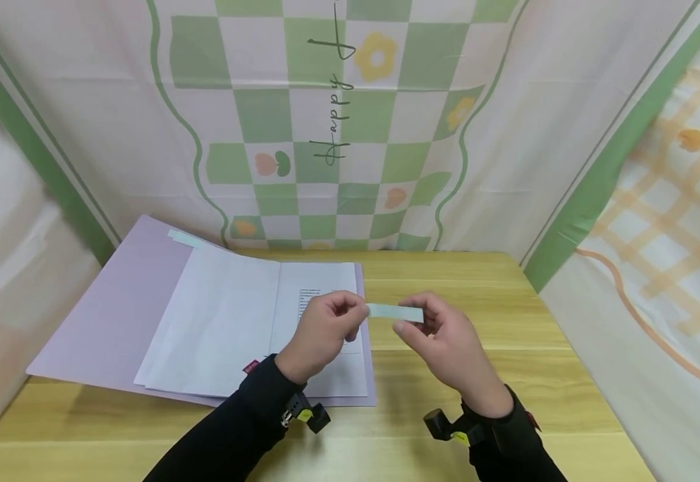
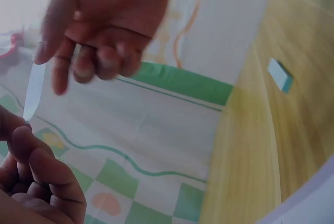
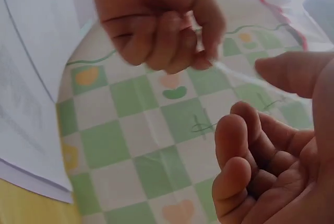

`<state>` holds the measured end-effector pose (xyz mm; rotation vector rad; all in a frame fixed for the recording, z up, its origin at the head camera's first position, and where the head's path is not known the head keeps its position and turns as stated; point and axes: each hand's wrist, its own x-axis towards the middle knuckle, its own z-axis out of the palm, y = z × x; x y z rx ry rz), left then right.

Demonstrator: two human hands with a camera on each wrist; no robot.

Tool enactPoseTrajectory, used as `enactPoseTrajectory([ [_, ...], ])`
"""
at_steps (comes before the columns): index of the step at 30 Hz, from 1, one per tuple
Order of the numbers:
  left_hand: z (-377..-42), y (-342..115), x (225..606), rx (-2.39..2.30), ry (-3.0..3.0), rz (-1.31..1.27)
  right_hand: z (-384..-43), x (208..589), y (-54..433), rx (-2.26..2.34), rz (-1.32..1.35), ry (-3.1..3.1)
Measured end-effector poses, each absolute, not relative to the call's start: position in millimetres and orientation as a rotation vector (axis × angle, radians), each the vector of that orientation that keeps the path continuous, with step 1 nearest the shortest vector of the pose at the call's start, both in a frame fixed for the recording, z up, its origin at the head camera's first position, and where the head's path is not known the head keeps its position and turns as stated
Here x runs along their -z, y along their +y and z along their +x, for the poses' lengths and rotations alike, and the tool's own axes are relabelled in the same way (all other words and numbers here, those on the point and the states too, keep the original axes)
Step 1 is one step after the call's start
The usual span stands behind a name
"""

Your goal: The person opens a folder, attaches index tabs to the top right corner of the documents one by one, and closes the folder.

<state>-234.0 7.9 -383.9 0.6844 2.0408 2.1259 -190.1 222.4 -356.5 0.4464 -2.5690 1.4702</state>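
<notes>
My left hand [image 1: 325, 328] pinches one end of a narrow pale green paper strip [image 1: 394, 312], which looks like a sticky note tab. Beside the strip's other end is my right hand [image 1: 449, 345], its thumb and fingers apart around it. In the right wrist view, the right thumb [image 3: 287, 72] stands away from the curled fingertips, and the strip runs past behind it. Left of the hands lies an open purple folder [image 1: 102, 308] with white sheets [image 1: 217, 314]. A small pale blue-green pad [image 2: 280, 75] sits on the table in the left wrist view.
Another pale green strip [image 1: 183, 237] shows at the top edge of the folder's sheets. The wooden table [image 1: 476, 274] extends under and right of the folder. Patterned fabric [image 1: 319, 120] hangs behind and at both sides. Black camera mounts [image 1: 440, 424] sit on both wrists.
</notes>
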Motion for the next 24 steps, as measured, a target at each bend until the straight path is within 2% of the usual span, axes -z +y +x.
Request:
enactPoseTrajectory([
  [7,-231,5,383,-2.15,2.0,0.623,-201,376,207,-1.558,0.506,-2.498],
  [13,-238,0,380,-1.937,2.206,0.543,-216,375,199,-1.5,0.399,-2.544],
  [17,-263,-4,371,-1.737,2.331,0.475,-239,369,196,-1.49,0.321,-2.632],
  [24,-323,-1,358,-1.562,2.386,0.316,-301,366,192,-1.429,0.237,-2.732],
])
